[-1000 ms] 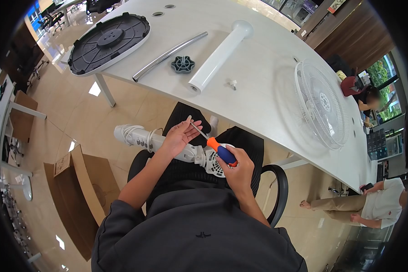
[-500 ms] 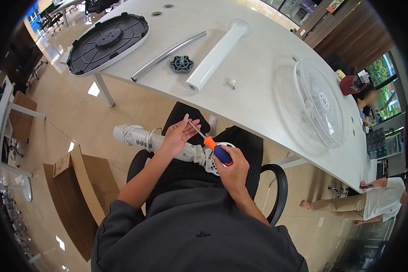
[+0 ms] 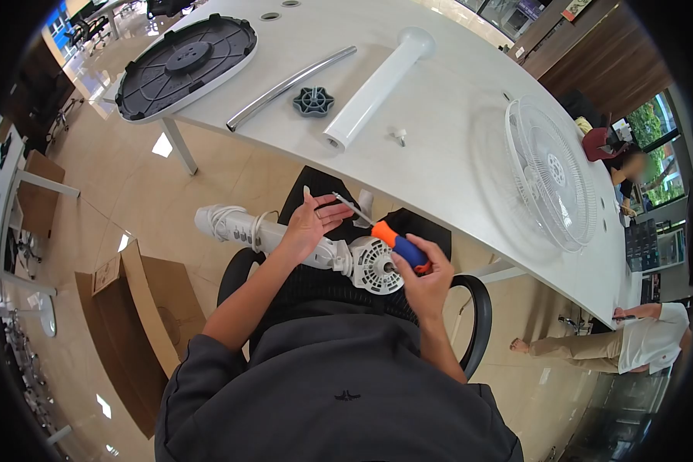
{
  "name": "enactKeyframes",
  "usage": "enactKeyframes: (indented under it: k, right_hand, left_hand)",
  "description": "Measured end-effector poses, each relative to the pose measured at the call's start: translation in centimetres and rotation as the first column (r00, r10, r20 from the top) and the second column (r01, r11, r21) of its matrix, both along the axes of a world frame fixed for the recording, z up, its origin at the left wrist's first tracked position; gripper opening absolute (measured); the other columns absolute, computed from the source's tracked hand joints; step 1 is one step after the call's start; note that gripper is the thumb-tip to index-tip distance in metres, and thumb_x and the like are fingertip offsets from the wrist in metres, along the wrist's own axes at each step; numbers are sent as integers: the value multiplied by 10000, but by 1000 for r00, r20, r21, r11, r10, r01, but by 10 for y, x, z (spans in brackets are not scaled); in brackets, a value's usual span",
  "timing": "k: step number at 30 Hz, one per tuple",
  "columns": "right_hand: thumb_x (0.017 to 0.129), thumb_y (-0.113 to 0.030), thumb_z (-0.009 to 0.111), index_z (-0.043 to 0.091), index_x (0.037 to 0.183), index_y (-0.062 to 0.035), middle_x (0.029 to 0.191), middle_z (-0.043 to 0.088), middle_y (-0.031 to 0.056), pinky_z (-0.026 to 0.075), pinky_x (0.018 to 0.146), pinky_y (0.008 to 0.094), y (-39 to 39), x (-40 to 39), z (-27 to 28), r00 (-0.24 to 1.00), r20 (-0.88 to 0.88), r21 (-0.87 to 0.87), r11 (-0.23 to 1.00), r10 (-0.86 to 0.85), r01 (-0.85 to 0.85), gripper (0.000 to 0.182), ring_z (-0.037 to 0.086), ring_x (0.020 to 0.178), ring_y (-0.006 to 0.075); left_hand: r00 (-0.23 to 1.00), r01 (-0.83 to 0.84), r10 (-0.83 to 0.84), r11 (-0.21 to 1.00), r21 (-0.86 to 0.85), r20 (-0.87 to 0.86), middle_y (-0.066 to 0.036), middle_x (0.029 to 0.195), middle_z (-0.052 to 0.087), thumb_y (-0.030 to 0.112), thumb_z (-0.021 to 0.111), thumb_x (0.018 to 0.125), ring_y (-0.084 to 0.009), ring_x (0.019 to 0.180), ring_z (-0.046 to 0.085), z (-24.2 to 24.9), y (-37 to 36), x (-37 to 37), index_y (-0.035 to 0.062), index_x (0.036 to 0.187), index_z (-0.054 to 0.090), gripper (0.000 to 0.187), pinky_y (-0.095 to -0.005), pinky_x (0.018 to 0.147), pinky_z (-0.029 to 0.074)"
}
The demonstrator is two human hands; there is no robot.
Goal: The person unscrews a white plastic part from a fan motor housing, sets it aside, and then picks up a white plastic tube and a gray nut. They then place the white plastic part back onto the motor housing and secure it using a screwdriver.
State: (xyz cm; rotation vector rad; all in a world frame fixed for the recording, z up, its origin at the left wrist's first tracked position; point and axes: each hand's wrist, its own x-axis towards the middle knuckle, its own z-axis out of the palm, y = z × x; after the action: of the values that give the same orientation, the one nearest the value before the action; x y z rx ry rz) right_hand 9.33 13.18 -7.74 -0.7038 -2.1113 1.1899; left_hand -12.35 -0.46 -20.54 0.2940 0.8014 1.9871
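Observation:
My right hand (image 3: pixel 428 281) grips a screwdriver (image 3: pixel 396 237) by its orange and blue handle. The metal shaft points up and left, its tip close to the fingers of my left hand (image 3: pixel 313 223). That hand is open, palm up, with fingers stretched out. Whether anything small sits at the tip, I cannot make out. Across my lap and the chair lies a white fan body (image 3: pixel 263 236), its cord (image 3: pixel 227 219) looped round one end. The round, slotted motor housing (image 3: pixel 377 266) is just below the screwdriver, partly behind my right hand.
On the white table (image 3: pixel 446 165) lie a black-undersided base (image 3: pixel 150 81), a curved metal tube (image 3: pixel 289 88), a dark knob (image 3: pixel 313 101), a white pole (image 3: pixel 377 88), a small white screw (image 3: pixel 400 137) and fan grilles (image 3: pixel 550 173). A cardboard box (image 3: pixel 127 331) stands left. People are at right.
My right hand has moved right with the screwdriver, uncovering more of the motor housing. The fingers of my left hand have opened away from the shaft.

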Motion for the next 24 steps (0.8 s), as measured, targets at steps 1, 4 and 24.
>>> enactKeyframes:
  k: [1, 4, 24]
  right_hand:
    - [803, -38, 869, 733, 1141, 38, 1016, 732, 107, 548, 827, 283, 7, 3, 1, 1000, -31, -8, 1000, 3, -3, 373, 694, 924, 157]
    - [811, -8, 861, 718, 1134, 38, 1037, 730, 105, 543, 866, 277, 24, 15, 24, 994, -101, -140, 990, -32, 18, 356, 693, 949, 157]
    - [778, -58, 873, 677, 1201, -34, 1044, 737, 125, 569, 827, 311, 40, 47, 69, 997, -32, 250, 966, 74, -63, 467, 739, 929, 238]
  left_hand:
    - [997, 26, -25, 1000, 6, -70, -235, 1407, 620, 613, 493, 1051, -312, 1296, 620, 0, 0, 0, 13, 1406, 457, 698, -455, 1143, 438]
    - [906, 74, -144, 980, -186, -399, -187, 1443, 609, 414, 655, 1025, -288, 1361, 573, 11, 5, 6, 10, 1395, 497, 570, -453, 1165, 418]
    - [-45, -103, -424, 903, -418, -905, -156, 1345, 688, 633, 937, 502, -333, 1177, 692, 52, 6, 43, 81, 1508, 525, 1219, -416, 1014, 544]
